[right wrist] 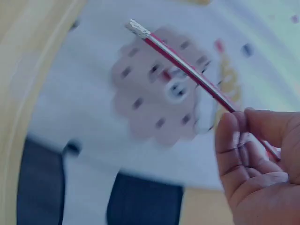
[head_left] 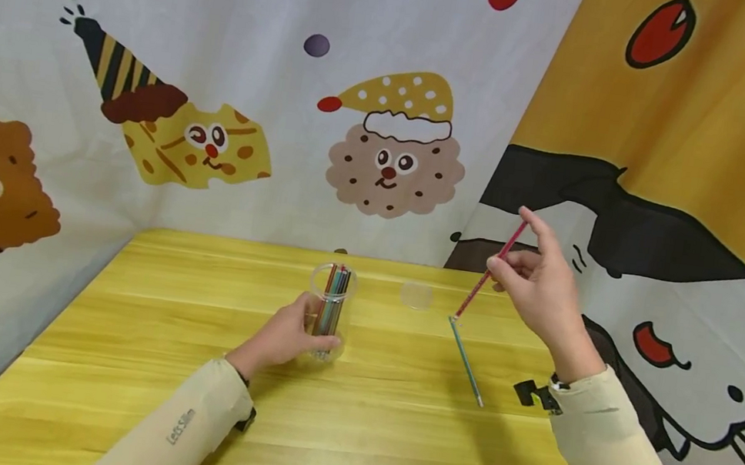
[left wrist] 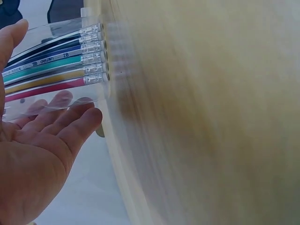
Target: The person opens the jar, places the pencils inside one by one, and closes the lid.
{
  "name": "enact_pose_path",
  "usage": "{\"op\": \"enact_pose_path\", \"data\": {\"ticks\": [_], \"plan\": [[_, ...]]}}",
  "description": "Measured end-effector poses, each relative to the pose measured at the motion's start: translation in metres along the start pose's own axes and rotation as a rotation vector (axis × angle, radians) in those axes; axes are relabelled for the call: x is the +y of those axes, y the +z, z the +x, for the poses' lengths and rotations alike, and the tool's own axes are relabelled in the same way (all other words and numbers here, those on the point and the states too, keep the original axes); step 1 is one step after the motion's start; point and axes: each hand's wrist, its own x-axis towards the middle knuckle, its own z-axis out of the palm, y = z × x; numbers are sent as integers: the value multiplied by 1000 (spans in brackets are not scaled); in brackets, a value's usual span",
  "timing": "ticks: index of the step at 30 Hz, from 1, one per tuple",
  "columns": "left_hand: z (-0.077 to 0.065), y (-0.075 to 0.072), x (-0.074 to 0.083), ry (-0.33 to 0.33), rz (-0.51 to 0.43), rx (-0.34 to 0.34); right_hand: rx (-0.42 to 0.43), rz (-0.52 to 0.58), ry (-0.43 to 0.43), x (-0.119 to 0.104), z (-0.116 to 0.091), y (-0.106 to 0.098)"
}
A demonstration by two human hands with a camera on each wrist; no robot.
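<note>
A clear cylindrical pencil container (head_left: pixel 343 318) stands on the table, with several coloured pencils (left wrist: pixel 51 63) inside. My left hand (head_left: pixel 290 335) grips its lower part, thumb on the near side and fingers beyond it. In the left wrist view the pencils' silver ferrule ends are at the container's bottom. My right hand (head_left: pixel 543 292) pinches a red pencil (head_left: pixel 474 292) between thumb and fingers, tilted above the table; its silver ferrule end (right wrist: pixel 137 28) points down and away from the hand. Below it on the tabletop lies a teal pencil (head_left: pixel 467 364).
A round clear lid (head_left: pixel 417 295) lies flat near the table's back, between the container and the red pencil. The yellow wood-grain table (head_left: pixel 196 304) ends at a printed cloth backdrop (head_left: pixel 253 8), which also runs along the right side.
</note>
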Motion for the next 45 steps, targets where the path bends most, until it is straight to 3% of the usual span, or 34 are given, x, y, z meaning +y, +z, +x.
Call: {"op": "enact_pose_path", "data": {"ticks": [7,10,15,19,33,45], "plan": [[-1,-2,0,-1,3,11,199,455,-191,-49,-1,38],[-1,-2,1,-7,15,18,235,534,-262,-58,1,60],[-3,1,2,-6,25,10,276,502,-307,-59,7,93],[-3,3,4,-2,24,7,297,415,-324,-56,10,109],[-1,4,-1,-9,34,37,381,281,-422,-53,12,126],[0,4,-2,12,15,30,213,127,-539,-47,7,156]]}}
